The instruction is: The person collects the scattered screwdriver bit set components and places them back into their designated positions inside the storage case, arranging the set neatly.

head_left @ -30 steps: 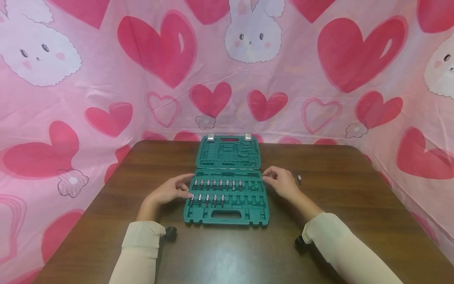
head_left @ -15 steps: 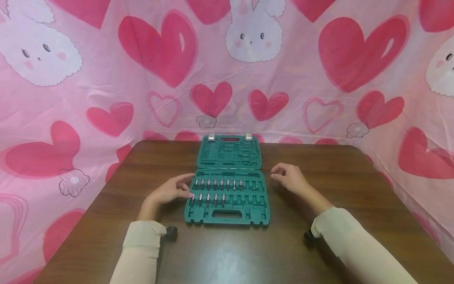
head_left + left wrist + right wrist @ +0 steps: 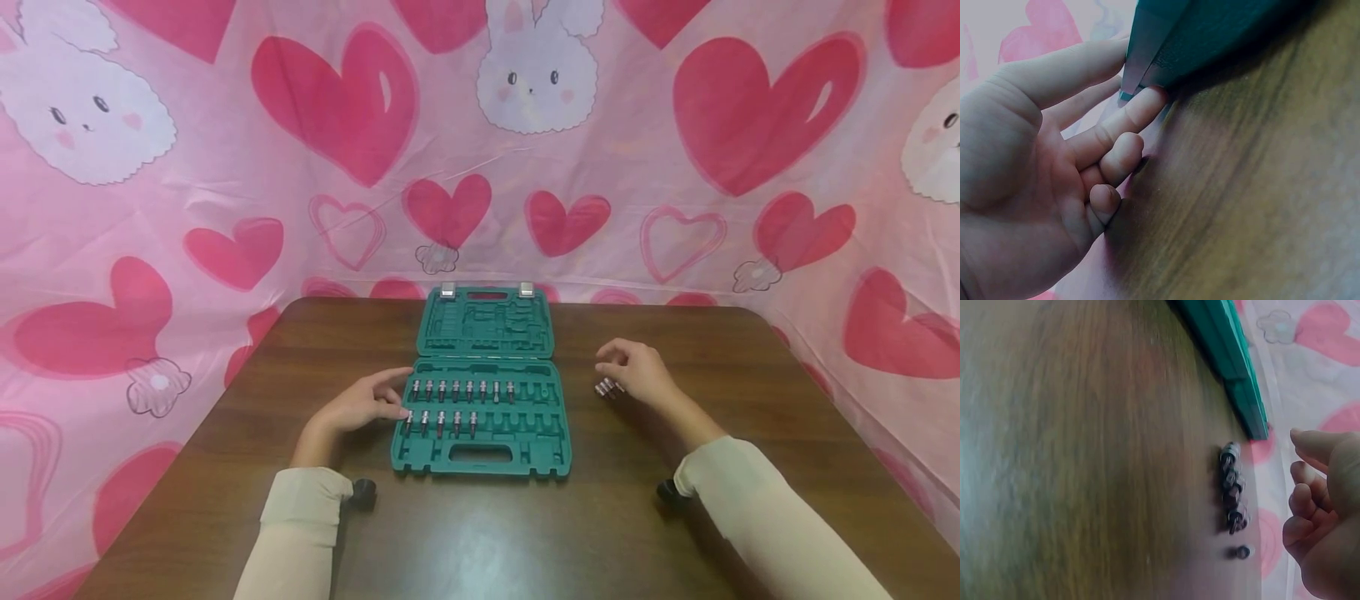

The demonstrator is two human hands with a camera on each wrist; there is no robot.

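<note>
A green plastic tool case (image 3: 480, 479) lies open on the table, holding two rows of silver socket bits (image 3: 456, 389) in its near half. My left hand (image 3: 358, 406) rests at the case's left edge, index finger stretched to the upper corner and thumb at the rim. In the left wrist view, the fingertips (image 3: 1150, 100) meet the case's side. My right hand (image 3: 636, 372) hovers right of the case, fingers loosely bent with nothing between them. Several loose socket bits (image 3: 1232, 487) lie on the table below it, partly hidden by that hand in the head view.
Vacant slots (image 3: 525, 422) show at the right end of both rows. The case's lid (image 3: 483, 325) lies back flat, with two metal latches at its far edge. A pink cloth (image 3: 637, 150) with hearts and rabbits hangs behind the brown table (image 3: 480, 542).
My right hand has moved rightward from the case's right edge to above the loose socket bits, several of which now show beneath it. My left hand has stayed at the case.
</note>
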